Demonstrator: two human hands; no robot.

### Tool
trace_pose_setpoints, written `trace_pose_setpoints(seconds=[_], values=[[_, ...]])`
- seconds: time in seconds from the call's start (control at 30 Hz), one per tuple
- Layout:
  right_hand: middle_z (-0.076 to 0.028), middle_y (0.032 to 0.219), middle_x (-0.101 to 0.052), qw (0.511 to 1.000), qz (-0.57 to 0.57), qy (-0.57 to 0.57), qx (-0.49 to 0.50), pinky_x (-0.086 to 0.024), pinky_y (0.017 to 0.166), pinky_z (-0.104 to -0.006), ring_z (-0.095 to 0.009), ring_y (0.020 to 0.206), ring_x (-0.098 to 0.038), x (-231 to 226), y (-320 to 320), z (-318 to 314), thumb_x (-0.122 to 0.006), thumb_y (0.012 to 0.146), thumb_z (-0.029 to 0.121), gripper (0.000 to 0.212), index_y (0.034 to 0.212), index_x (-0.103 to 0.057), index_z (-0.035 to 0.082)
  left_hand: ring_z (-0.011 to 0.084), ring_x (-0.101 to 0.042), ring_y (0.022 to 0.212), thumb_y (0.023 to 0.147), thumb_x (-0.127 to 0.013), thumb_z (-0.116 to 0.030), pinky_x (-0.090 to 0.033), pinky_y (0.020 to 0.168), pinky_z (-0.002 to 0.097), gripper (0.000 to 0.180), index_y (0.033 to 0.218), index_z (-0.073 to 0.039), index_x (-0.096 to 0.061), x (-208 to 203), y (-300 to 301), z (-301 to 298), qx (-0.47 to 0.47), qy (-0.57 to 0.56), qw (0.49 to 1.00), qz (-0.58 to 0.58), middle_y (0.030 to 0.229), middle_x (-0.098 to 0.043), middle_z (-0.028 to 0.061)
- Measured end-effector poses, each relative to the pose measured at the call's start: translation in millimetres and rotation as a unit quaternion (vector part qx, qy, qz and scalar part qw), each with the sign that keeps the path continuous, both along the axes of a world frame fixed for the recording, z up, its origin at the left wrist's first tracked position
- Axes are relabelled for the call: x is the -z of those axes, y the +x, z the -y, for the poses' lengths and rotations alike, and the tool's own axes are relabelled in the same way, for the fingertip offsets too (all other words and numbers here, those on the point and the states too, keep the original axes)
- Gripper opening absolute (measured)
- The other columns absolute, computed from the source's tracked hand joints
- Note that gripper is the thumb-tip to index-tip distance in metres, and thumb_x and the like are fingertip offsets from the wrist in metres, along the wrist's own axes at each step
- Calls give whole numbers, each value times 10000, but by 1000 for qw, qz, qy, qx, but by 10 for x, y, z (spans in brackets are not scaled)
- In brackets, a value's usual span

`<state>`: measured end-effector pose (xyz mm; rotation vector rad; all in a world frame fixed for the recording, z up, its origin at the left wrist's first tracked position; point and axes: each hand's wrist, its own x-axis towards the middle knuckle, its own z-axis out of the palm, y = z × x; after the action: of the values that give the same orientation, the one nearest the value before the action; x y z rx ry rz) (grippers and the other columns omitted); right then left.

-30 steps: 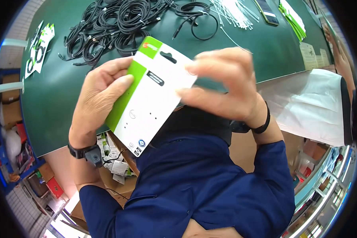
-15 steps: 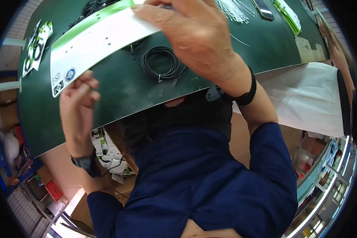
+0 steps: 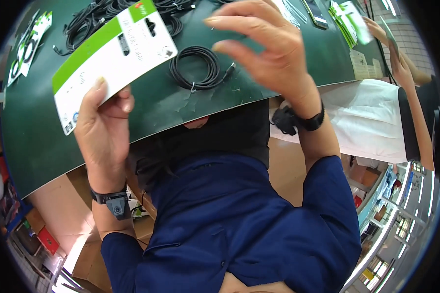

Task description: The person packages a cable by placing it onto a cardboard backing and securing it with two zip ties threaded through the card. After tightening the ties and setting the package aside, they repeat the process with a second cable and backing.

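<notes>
My left hand (image 3: 105, 132) grips a white and green packaging card (image 3: 100, 68) by its lower edge, thumb on the printed face and fingers behind. The card is held tilted above the table, and a hang hole shows near its upper right end. Just right of the card, a coiled black cable (image 3: 175, 73) lies on the tabletop, bound at the bottom with a thin tie, its plug end sticking out to the right. Above and right of that coil is my right hand (image 3: 276, 53), thumb and fingers apart, holding nothing.
Behind the card, more black cables (image 3: 85, 24) are heaped on the dark green table (image 3: 151, 115). Farther right lie white cable ties (image 3: 292, 14), a phone (image 3: 315, 14) and stacked green-white cards (image 3: 341, 24). A co-worker's hand (image 3: 398, 66) holds a card at the far right.
My right hand has let go of the card and moved right, its fingers opening. My left hand has closed on the card, whose upper end has come into view with the cable heap behind.
</notes>
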<state>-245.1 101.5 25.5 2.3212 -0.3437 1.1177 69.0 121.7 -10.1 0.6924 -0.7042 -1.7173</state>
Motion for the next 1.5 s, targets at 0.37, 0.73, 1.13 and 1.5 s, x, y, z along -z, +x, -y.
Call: trace_pose_setpoints(seconds=[0.37, 0.73, 1.13, 1.5], values=[[-29, 1111, -752, 877, -26, 469, 105, -552, 835, -357, -248, 985, -636, 156, -28, -468, -906, 674, 114, 465, 1122, -784, 85, 217, -645, 813, 1014, -603, -104, -496, 642, 331, 357, 1324, 70, -565, 175, 144, -19, -58, 2, 997, 57, 1078, -709, 180], [-31, 1056, -679, 867, -173, 409, 225, -475, 950, -392, -247, 1035, -598, 268, 384, -519, -840, 759, 127, 298, 1004, -691, 44, 221, -677, 840, 1010, -609, -76, -530, 614, 319, 355, 1339, 51, -565, 224, 133, -49, -92, -2, 993, 80, 1081, -714, 176], [-117, 1079, -699, 859, 94, 484, 138, -478, 1020, -421, -323, 1122, -651, 214, 262, -460, -757, 877, 21, 204, 1052, -651, 14, 221, -673, 789, 989, -633, -17, -569, 645, 324, 320, 1297, 57, -590, 255, 475, -314, -80, -27, 974, 209, 1117, -697, 162], [-70, 981, -709, 939, 126, 291, 131, -516, 870, -386, -260, 929, -689, -68, 899, -514, -787, 818, 70, 184, 977, -700, 36, 189, -690, 862, 950, -646, 0, -570, 740, 303, 278, 1223, 50, -636, 91, -266, -360, 41, -14, 985, 169, 1080, -701, 118]])
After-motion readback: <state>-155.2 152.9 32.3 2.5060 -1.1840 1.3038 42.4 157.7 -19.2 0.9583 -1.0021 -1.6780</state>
